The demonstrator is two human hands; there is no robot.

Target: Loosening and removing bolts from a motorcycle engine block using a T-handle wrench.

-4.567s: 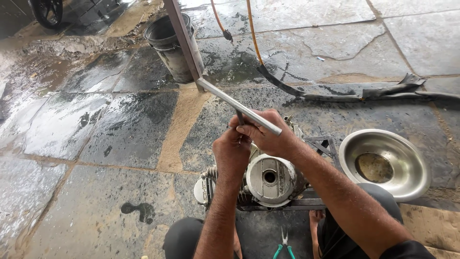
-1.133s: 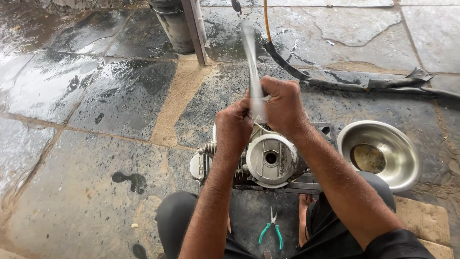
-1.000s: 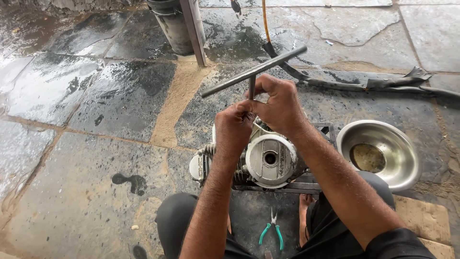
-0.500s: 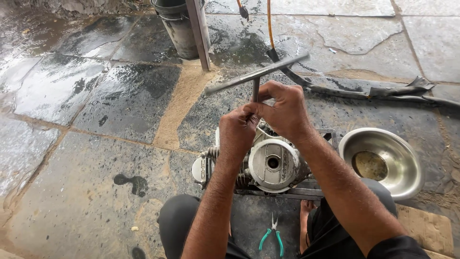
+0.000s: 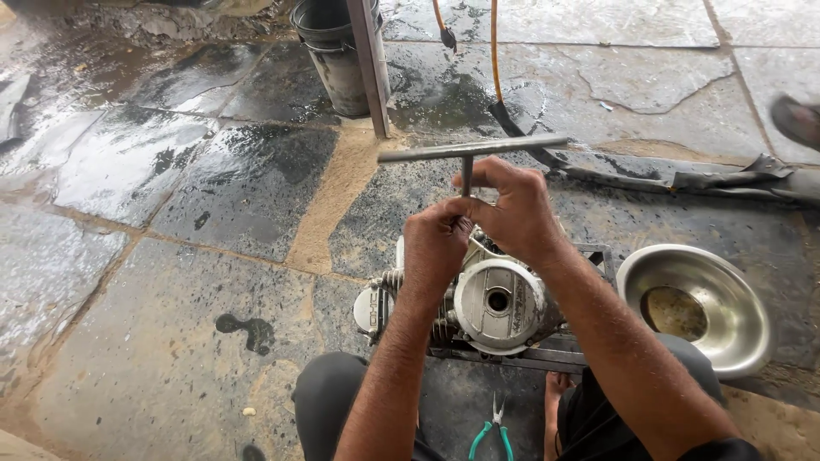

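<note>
Both hands are meeting above a small engine (image 5: 491,299) that is sitting on wet stone paving (image 5: 171,256), between the person's knees. The left hand (image 5: 436,248) is curling shut around the lower part of a T-handle wrench (image 5: 468,158), fingers pressed together and wrapping the vertical shaft just above the engine's top. The right hand (image 5: 512,209) is lying just beside and partly over it, fingers bent and closing on the same shaft a little higher, thumb side toward the left hand; the two hands are touching. The wrench's shaft is standing upright out of the grip, and its crossbar is lying nearly level above both hands, clear of the fingers, stretching left and right past them. Where the shaft's tip is meeting the engine is hidden by the hands. The engine is showing a round silvery side cover facing the camera and cooling fins at its left. A shiny steel bowl (image 5: 696,307) is resting on the ground to the right of the engine, near the right forearm. A pair of green-handled pliers (image 5: 491,431) is lying on the ground between the legs, below the engine. Farther off, a dark bucket (image 5: 329,51) is standing beside an upright metal post (image 5: 371,68), and an orange hose (image 5: 494,51) is running down to the paving.
</note>
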